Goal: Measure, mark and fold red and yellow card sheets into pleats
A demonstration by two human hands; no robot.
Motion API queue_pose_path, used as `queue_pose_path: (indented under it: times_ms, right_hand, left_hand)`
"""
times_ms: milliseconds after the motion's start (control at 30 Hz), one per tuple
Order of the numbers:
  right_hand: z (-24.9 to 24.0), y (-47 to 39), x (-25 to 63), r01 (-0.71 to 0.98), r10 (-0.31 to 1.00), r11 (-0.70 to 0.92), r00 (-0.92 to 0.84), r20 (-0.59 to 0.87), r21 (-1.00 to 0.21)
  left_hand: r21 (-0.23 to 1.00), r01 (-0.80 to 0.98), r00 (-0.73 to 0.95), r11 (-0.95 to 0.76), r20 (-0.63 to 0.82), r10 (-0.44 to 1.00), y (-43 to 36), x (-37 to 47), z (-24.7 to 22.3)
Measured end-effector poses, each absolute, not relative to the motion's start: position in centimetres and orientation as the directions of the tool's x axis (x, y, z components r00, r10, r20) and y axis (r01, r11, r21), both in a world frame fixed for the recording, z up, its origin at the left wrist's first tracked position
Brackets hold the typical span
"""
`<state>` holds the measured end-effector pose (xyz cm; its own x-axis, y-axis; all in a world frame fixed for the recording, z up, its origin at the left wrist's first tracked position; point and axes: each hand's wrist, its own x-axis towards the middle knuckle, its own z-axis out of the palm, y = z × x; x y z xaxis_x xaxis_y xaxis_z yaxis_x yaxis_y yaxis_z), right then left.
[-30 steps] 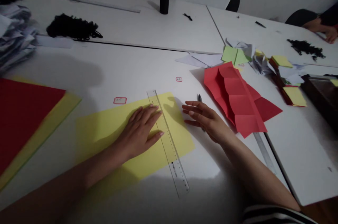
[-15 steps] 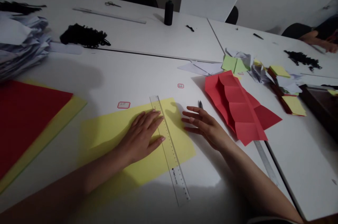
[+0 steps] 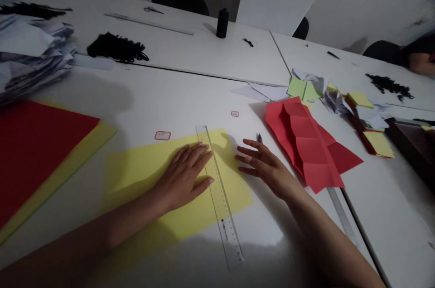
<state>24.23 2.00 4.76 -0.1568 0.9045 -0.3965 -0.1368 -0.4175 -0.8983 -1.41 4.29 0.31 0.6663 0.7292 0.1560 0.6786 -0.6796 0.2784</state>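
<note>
A yellow sheet [image 3: 136, 165] lies on the white table, with a clear ruler [image 3: 222, 206] slanting across its right part. My left hand [image 3: 185, 172] rests flat on the sheet, its fingertips and thumb touching the ruler, fingers spread. Just past the sheet's right edge is my right hand [image 3: 267, 165], its fingers apart and nothing held. A dark pen tip [image 3: 259, 137] shows beyond that hand; the rest of the pen is hidden. Further right lies folded red paper [image 3: 309, 143].
Red sheets [image 3: 44, 147] over yellow ones lie at left, below a heap of white paper [image 3: 30, 57]. Black cord bundles [image 3: 115, 47], scissors [image 3: 153, 10] and a black spool [image 3: 222, 23] stand or lie farther back. Another person's arm [image 3: 421, 62] shows at far right.
The view has shifted slightly, moving the background a little down and right. Both hands keep nearly the same pose. At far right, the other person's hand has mostly left view.
</note>
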Motion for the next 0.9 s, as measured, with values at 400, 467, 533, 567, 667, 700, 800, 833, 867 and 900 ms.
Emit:
queue_pose_path:
  times_ms: [400, 467, 533, 567, 667, 700, 800, 833, 867, 900]
  right_hand:
    - [4.7, 2.1, 23.7, -0.246, 0.896, -0.444, -0.132, -0.424, -0.862]
    - [4.5, 2.1, 23.7, -0.268, 0.893, -0.45, -0.138, -0.429, -0.852]
    - [4.4, 2.2, 23.7, -0.261, 0.89, -0.456, -0.142, -0.433, -0.851]
    - [4.4, 2.2, 23.7, -0.246, 0.889, -0.458, -0.135, -0.438, -0.854]
    - [4.3, 2.2, 23.9, -0.172, 0.881, -0.474, -0.104, -0.462, -0.864]
    - [4.3, 2.3, 23.9, -0.145, 0.879, -0.477, -0.105, -0.466, -0.867]
    - [4.0, 2.3, 24.0, -0.06, 0.89, -0.447, -0.132, -0.437, -0.893]
    - [3.8, 2.4, 24.1, -0.023, 0.899, -0.422, -0.14, -0.415, -0.906]
    - [3.5, 2.4, 24.1, 0.016, 0.907, -0.396, -0.148, -0.394, -0.918]
    - [3.3, 2.4, 24.1, 0.053, 0.914, -0.37, -0.158, -0.374, -0.927]
  left_hand:
    - [0.278, 0.677, 0.667, -0.681, 0.16, 0.728, 4.3, -1.4, 0.3]
    - [0.287, 0.676, 0.665, -0.679, 0.161, 0.73, 4.3, -1.4, 0.3]
    - [0.294, 0.675, 0.663, -0.677, 0.159, 0.731, 4.2, -1.4, 0.3]
    - [0.296, 0.675, 0.664, -0.676, 0.157, 0.731, 4.2, -1.4, 0.4]
    - [0.294, 0.676, 0.666, -0.676, 0.149, 0.731, 4.2, -1.5, 0.4]
    - [0.296, 0.677, 0.665, -0.674, 0.148, 0.732, 4.2, -1.5, 0.4]
    - [0.306, 0.674, 0.664, -0.673, 0.149, 0.733, 4.3, -1.4, 0.5]
    - [0.304, 0.674, 0.665, -0.673, 0.146, 0.732, 4.3, -1.4, 0.5]
    - [0.299, 0.676, 0.666, -0.674, 0.143, 0.732, 4.3, -1.4, 0.5]
    - [0.292, 0.679, 0.667, -0.674, 0.139, 0.732, 4.3, -1.4, 0.6]
